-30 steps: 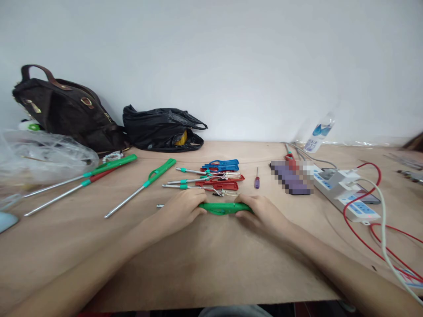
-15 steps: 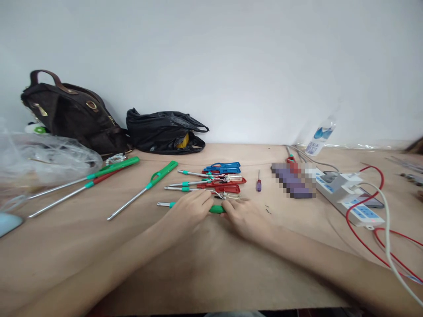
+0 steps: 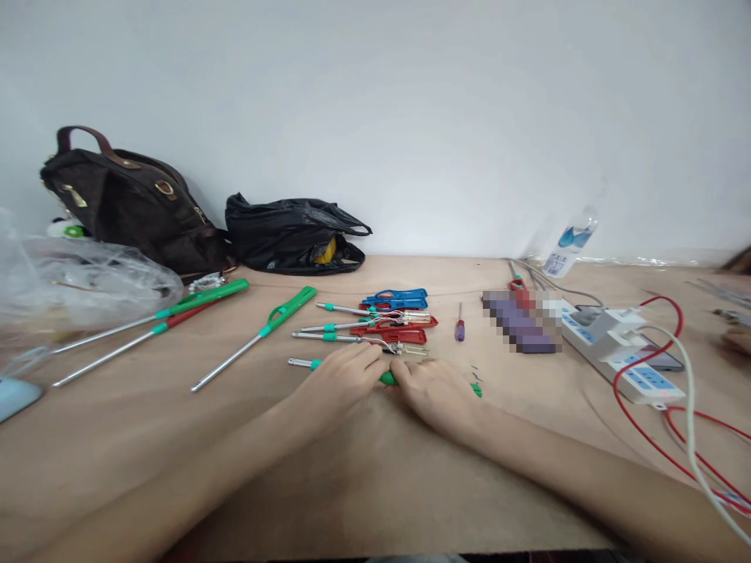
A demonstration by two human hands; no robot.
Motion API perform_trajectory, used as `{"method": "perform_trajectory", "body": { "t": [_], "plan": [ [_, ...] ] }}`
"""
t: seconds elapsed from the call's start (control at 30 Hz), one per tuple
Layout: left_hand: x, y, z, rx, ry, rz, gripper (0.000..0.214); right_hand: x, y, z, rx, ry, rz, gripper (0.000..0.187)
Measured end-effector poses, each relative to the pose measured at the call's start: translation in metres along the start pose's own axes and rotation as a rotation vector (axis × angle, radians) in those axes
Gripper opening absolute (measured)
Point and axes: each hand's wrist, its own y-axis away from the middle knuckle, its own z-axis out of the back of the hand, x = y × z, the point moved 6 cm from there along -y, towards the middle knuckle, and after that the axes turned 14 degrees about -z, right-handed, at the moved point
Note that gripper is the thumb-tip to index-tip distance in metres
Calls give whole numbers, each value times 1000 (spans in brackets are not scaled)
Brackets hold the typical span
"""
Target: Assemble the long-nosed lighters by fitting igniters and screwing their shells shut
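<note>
A green long-reach lighter point(image 3: 388, 378) lies low over the table, mostly covered by my two hands. My left hand point(image 3: 347, 374) is closed around its front part, and the metal tube tip with a teal collar sticks out to the left. Closed on the handle, my right hand point(image 3: 435, 389) leaves a bit of green end showing beyond the wrist side. Just behind the hands lie several opened lighters with silver tubes, wires and clear fuel tanks, among red handle shells point(image 3: 404, 335) and blue handle shells point(image 3: 399, 299). A small purple screwdriver point(image 3: 460, 328) is to their right.
Whole green lighters point(image 3: 264, 332) lie at left near a clear plastic bag point(image 3: 111, 281). A dark backpack point(image 3: 146, 203) and a black plastic bag point(image 3: 287, 234) stand against the wall. At right are a purple object point(image 3: 525, 324), a power strip point(image 3: 639, 379), red and white cables, and a bottle point(image 3: 569, 242).
The green lighter has shifted slightly to the right in my hands, and its end now shows past my right hand. Both hands keep their hold.
</note>
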Motion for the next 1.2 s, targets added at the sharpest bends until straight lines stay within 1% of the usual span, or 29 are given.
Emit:
{"method": "perform_trajectory", "body": {
  "t": [0.13, 0.23, 0.27, 0.37, 0.43, 0.5, 0.57, 0.73, 0.87, 0.93, 1.0, 1.1, 1.2],
  "plan": [
    [16, 5, 17, 16, 120, -29, 26, -13, -3, 3, -36, 10, -11, 13],
    [37, 14, 29, 86, 91, 28, 35, -27, -10, 0, -35, 12, -57, 13],
    [43, 17, 31, 115, 63, 42, 33, -31, -11, -2, -35, 18, -67, 14],
    [60, 25, 30, 200, 9, 100, 35, -39, -15, -5, -34, 48, -80, 19],
    [68, 29, 27, 231, 5, 135, 38, -42, -15, -6, -30, 72, -86, 20],
    [73, 32, 24, 247, 5, 154, 35, -43, -14, -5, -31, 90, -86, 20],
    [76, 33, 22, 251, 3, 153, 27, -43, -14, -5, -39, 99, -79, 19],
    [72, 29, 23, 240, 11, 107, 19, -41, -13, -6, -45, 91, -60, 18],
    [65, 24, 21, 272, -42, 74, 9, -40, -12, -5, -38, 76, -51, 17],
    [60, 22, 15, 275, -58, 59, 12, -37, -11, -3, -38, 74, -46, 16],
    [51, 20, 8, 252, -59, 6, 20, -33, -9, 0, -40, 74, -37, 16],
    [31, 13, 0, 163, -131, -67, 28, -23, -5, 5, -42, 81, -9, 13],
    [13, 7, -3, 104, -195, -76, 30, -14, -1, 8, -50, 74, 27, 11]
  ]
}}
